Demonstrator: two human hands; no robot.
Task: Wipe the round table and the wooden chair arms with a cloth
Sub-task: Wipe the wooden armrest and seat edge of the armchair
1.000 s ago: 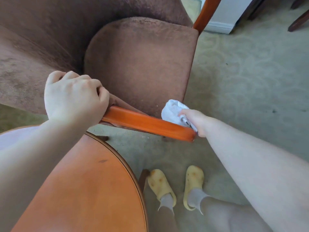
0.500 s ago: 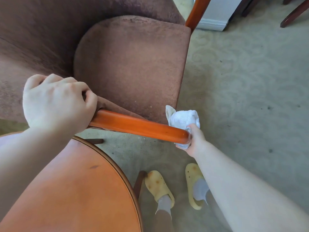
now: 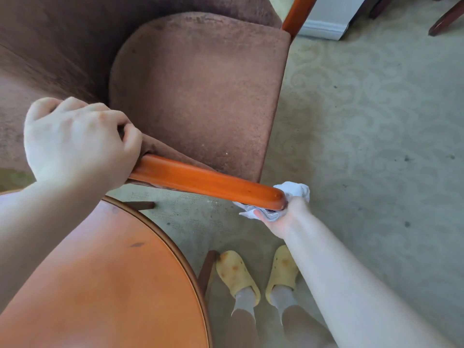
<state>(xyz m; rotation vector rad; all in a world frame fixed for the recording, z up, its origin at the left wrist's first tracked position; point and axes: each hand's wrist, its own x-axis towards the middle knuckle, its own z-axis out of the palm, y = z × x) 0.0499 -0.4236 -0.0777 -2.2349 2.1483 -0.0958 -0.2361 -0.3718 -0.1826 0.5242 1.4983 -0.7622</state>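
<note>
The near wooden chair arm (image 3: 206, 180) is a glossy orange bar running from centre left to centre. My left hand (image 3: 77, 141) grips its back end, fingers curled over the top. A crumpled white cloth (image 3: 295, 190) wraps the arm's front tip and reaches under it. My right hand (image 3: 283, 216) holds the cloth from below and against that tip, with its fingers mostly hidden. The round wooden table (image 3: 120, 285) fills the lower left, partly under my left forearm. The far chair arm (image 3: 297, 12) shows as an orange strip at the top.
The brown upholstered chair seat (image 3: 198, 91) lies beyond the near arm. Pale patterned carpet (image 3: 376, 126) spreads to the right. My feet in yellow slippers (image 3: 238, 277) stand beside a dark table leg (image 3: 207, 270). Dark furniture legs (image 3: 447, 17) and a white baseboard (image 3: 324, 28) are at the top right.
My right hand has slid the cloth from the top of the arm's front end down over the tip and under it. My left hand kept its grip on the back end.
</note>
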